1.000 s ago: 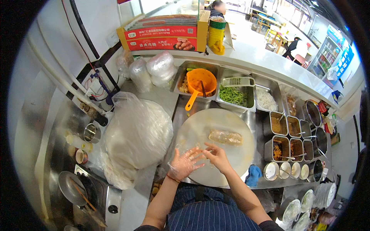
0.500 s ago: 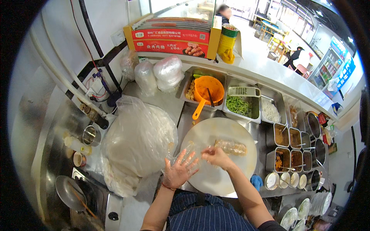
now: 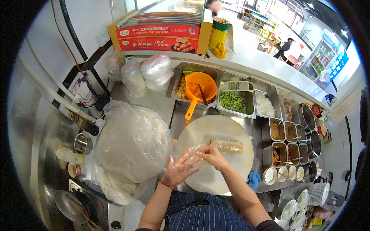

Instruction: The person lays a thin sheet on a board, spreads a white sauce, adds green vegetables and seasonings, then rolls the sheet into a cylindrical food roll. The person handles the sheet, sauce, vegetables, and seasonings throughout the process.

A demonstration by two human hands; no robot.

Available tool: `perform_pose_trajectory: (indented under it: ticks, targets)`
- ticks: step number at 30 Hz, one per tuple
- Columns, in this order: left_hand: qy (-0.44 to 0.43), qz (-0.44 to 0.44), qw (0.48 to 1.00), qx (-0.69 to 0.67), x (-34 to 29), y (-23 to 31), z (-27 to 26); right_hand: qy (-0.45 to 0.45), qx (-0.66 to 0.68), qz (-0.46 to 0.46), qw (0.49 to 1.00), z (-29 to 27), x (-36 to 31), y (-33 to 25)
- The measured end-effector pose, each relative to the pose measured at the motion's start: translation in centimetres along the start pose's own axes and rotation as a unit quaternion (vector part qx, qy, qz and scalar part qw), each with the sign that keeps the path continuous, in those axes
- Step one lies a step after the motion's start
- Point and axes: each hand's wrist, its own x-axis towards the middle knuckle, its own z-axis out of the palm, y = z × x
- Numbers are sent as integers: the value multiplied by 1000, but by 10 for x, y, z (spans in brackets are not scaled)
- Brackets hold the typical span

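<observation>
Over the left part of a round white board (image 3: 204,129), my left hand (image 3: 176,172) has its fingers spread, with a thin clear plastic glove (image 3: 185,154) around them. My right hand (image 3: 212,157) pinches the clear film by the left fingertips between thumb and fingers. Just beyond the right hand, a filled roll in clear wrap (image 3: 227,146) lies on the board, apart from both hands. Left of the board sits a big stack of pale round sheets under a plastic bag (image 3: 133,142).
Beyond the board stand steel pans, one with an orange strainer (image 3: 202,87), one with green shreds (image 3: 232,102) and a grater (image 3: 237,86). Small sauce tins (image 3: 277,131) line the right. A blue cloth (image 3: 253,181) lies by the board; a frying pan (image 3: 69,206) is lower left.
My right hand has moved closer to the left fingers, onto the clear film there. The whole view has shifted slightly; the wrapped roll stays in place on the board.
</observation>
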Motion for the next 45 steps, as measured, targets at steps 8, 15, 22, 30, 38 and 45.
perform_pose_trajectory:
  ticks: [8,15,22,30,38,45]
  targets:
    - [5,41,991,-129,-6,2,-46,208,150,36,966,-30,29,5]
    - [156,175,970,-61,4,-32,-128,288,-189,-282,896,37,39,4]
    - [278,50,958,50,-70,-58,-100,-41,-267,-129,954,106,41,122]
    - [152,62,754,636,20,137,23,-77,-419,-242,872,100,5,97]
    - [510,225,282,781,279,339,-66,117,-342,-145,921,74,-52,95]
    - [384,424,257,779,275,355,-49,309,-203,42,928,40,-94,88]
